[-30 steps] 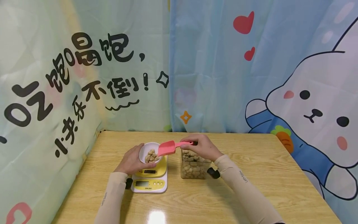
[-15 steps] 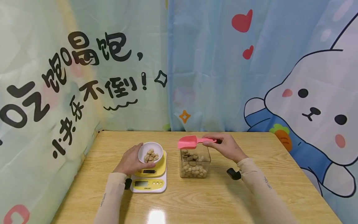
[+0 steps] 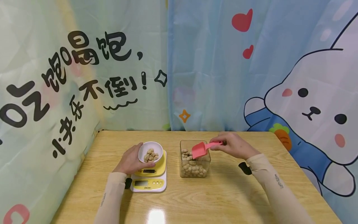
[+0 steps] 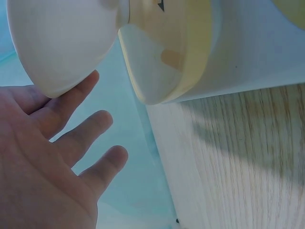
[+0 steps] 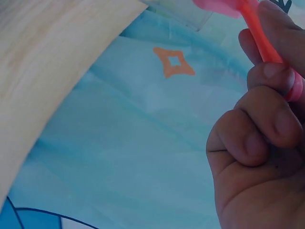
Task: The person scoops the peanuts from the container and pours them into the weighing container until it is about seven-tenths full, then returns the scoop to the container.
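My left hand [image 3: 130,160] holds a small white bowl [image 3: 142,148] by its side, thumb at the front and fingers at the back. The bowl tilts above the kitchen scale [image 3: 149,183], with several unshelled peanuts [image 3: 151,155] inside. In the left wrist view, some fingertips touch the white bowl [image 4: 62,43] and the others stand apart from it. My right hand [image 3: 233,144] pinches the handle of a pink scoop [image 3: 199,150], its blade angled down into the mouth of a clear square container [image 3: 181,172] of peanuts. The right wrist view shows fingers curled round the handle [image 5: 261,33].
The scale and container stand on a wooden table [image 3: 223,199], with a gap between them. A printed curtain [image 3: 201,77] hangs behind the table's back edge, and another runs along the left side. A black wrist camera [image 3: 245,168] sits under the right wrist.
The right hand has drawn the pink scoop away from the bowl, rightward, and tipped its blade down into the container's mouth. The left hand and the bowl have stayed nearly still.
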Tool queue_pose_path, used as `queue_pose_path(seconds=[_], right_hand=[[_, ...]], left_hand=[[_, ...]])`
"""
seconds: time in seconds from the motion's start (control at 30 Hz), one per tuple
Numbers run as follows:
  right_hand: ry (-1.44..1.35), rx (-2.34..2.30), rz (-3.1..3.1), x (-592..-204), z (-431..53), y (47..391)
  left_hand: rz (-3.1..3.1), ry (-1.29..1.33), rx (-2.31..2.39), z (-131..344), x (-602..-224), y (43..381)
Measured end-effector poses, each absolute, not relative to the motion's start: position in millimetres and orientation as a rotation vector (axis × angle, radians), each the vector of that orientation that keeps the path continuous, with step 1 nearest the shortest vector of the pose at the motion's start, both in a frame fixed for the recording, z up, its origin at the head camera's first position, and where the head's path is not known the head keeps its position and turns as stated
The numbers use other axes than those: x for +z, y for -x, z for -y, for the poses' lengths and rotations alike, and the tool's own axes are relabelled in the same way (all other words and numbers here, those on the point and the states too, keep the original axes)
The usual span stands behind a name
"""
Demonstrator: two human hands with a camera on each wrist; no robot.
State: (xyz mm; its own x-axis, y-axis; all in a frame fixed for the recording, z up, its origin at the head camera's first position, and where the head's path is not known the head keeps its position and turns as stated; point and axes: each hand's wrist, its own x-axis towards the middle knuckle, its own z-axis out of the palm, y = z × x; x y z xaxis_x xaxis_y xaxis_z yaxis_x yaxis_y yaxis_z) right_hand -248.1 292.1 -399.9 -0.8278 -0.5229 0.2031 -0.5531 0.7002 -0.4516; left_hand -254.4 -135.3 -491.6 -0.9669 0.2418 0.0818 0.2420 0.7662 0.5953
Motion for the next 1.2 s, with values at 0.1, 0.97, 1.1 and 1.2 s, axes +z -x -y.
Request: queue_pose_path(seconds=[0.1, 0.97, 1.1, 1.2], right_hand=[[-0.952, 0.716, 2.86, -395.2, -287.9, 250.5], [-1.113, 0.608, 2.849, -399.2, -283.3, 261.2], [-1.121, 0.603, 2.869, -398.6, -281.2, 261.0], [-1.112, 0.602, 2.892, -397.9, -280.8, 259.3]], left_hand=[[2.953, 0.4, -0.998, 135.5, -490.2, 254.1], [2.925, 0.826, -0.88, 65.6, -450.4, 256.9], [2.999, 0.912, -0.92, 33.8, -451.7, 255.3], [3.031, 0.949, -0.925, 17.5, -455.2, 255.2]])
